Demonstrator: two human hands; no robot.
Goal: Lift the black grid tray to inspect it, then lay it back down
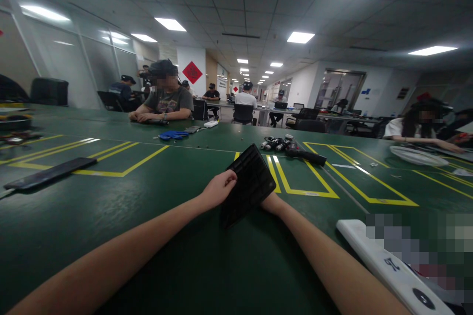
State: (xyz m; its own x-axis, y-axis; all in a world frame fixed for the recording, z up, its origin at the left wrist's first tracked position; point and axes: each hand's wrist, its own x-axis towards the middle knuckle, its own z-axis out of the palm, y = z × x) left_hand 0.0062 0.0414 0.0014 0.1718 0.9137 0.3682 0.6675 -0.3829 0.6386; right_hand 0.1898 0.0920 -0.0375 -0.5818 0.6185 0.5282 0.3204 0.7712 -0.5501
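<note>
A flat black tray-like panel (249, 182) with a grid of squares on its face is held up at a tilt above the green table. My left hand (219, 188) is closed at the panel's left edge, its fingers curled against the face. From the lower right my right hand (271, 203) reaches behind the panel and supports it; its fingers are hidden there. Beyond the panel lie a cluster of small metallic cylinders with dark cords (277, 143) and a black handle-like piece (306, 156).
Yellow tape outlines (314, 194) mark the green table (148, 236). A black slab-like device (50, 173) lies left, a blue glove (173, 135) farther back. A long white object (388, 261) is near right. A coiled white bundle (419, 156) lies beyond. Several people sit around.
</note>
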